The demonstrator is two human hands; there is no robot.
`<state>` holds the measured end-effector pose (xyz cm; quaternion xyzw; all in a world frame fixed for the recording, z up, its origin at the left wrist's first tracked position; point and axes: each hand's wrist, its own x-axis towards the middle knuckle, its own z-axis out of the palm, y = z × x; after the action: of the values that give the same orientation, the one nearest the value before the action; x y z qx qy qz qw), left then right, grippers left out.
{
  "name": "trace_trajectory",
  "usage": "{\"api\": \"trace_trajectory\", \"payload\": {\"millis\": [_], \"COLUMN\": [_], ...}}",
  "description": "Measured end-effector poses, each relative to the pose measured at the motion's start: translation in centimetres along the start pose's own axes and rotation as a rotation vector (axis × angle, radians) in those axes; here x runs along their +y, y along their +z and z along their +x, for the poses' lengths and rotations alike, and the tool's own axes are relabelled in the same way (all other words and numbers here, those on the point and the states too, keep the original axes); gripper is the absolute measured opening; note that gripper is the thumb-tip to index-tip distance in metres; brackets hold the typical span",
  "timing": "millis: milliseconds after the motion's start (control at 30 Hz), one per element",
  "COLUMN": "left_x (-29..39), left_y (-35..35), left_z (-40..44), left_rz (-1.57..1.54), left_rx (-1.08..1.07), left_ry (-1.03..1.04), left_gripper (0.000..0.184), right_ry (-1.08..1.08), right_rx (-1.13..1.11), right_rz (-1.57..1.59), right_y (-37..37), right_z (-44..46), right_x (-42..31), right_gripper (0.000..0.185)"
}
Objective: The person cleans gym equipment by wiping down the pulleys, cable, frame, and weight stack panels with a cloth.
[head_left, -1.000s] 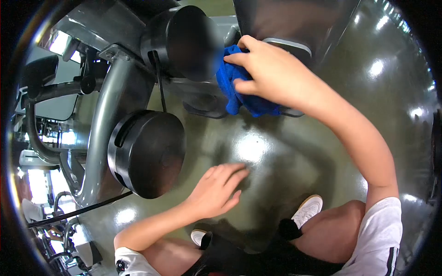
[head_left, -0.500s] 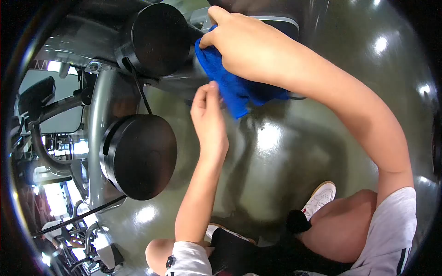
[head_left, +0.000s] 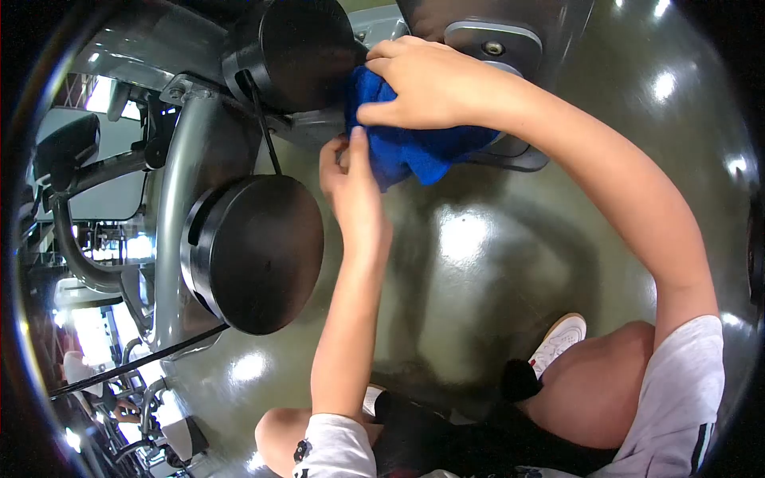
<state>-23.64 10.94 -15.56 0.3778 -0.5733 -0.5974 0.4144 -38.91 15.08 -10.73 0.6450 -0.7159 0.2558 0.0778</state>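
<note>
A bunched blue cloth [head_left: 426, 155] hangs below my right hand [head_left: 434, 86], beside the upper black round pulley cover [head_left: 299, 56]. My right hand is over the top of the cloth, with the thumb lying across it and the fingertips reaching toward the machine's frame. At the cloth's left edge is my left hand [head_left: 355, 179], its fingers curled and its thumb pressed to the fabric. Part of what those fingers grip is hidden behind the hand.
A second black round cover [head_left: 263, 255] sits lower left, with a black cable [head_left: 143, 366] running from it. A curved grey tube [head_left: 179, 191] stands behind it. A metal foot plate with a bolt [head_left: 494, 48] is at the upper right, above glossy floor [head_left: 478, 303].
My left hand has moved up and onto the cloth's edge. My right hand has shifted slightly down, its thumb now lower across the cloth. The view has moved a little, showing more of the foot plate.
</note>
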Motion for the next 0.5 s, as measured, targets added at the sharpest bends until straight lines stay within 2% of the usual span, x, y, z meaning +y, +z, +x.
{"api": "trace_trajectory", "payload": {"millis": [33,100,200,267,333,400,433,500], "left_x": [0.0,0.0,-0.4,-0.3,0.0,0.0,-0.1,-0.5], "left_y": [0.0,0.1,0.0,0.2,0.4,0.3,0.2,-0.6], "left_z": [0.2,1.1,2.6,3.6,4.4,4.9,5.2,5.4], "left_rz": [0.001,-0.260,-0.249,-0.249,-0.281,-0.288,-0.293,-0.270], "left_rx": [-0.002,0.127,0.157,0.216,0.275,0.304,0.337,0.305], "left_ry": [-0.001,-0.041,0.023,0.041,0.038,0.016,-0.006,0.031], "left_gripper": [0.031,0.027,0.026,0.025,0.024,0.023,0.023,0.023], "right_ry": [-0.049,-0.019,0.042,0.280,0.275,0.110,-0.026,-0.082], "right_rx": [0.010,-0.054,-0.126,-0.336,-0.297,-0.021,0.215,0.240], "right_rz": [-0.042,-0.045,-0.055,0.006,0.007,-0.077,-0.137,-0.199], "right_y": [0.3,0.5,0.9,0.8,0.7,0.9,1.3,0.9], "right_z": [0.2,0.7,2.6,3.8,3.2,1.6,0.8,-1.3], "right_x": [0.2,0.2,-0.4,-0.9,-1.1,-1.2,-1.1,-1.2], "right_gripper": [0.063,0.063,0.065,0.060,0.055,0.054,0.044,0.043]}}
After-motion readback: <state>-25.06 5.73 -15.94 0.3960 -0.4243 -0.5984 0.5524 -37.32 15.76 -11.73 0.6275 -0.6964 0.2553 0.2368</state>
